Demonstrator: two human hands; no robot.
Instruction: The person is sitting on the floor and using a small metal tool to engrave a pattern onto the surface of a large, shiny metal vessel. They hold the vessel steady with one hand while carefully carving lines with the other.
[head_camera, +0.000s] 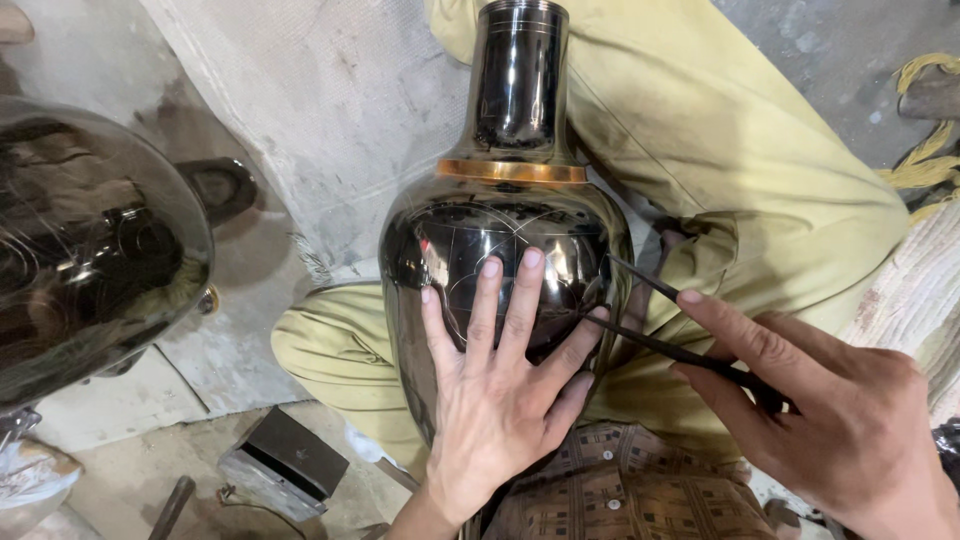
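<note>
A large dark, glossy metal vase (515, 190) with a copper band at the base of its neck lies across my lap on my yellow-green trousers (720, 160). Thin scribed arcs and lines show on its belly. My left hand (500, 390) lies flat on the belly with fingers spread. My right hand (820, 410) holds a dark metal compass (660, 315) with two thin legs; their tips reach the vase's right side beside my left fingers.
A second shiny dark vessel (90, 250) fills the left edge. A small metal block (285, 465) sits on the concrete floor below it. Coarse grey cloth (330, 100) covers the floor behind; yellow rope (930, 160) lies at the right.
</note>
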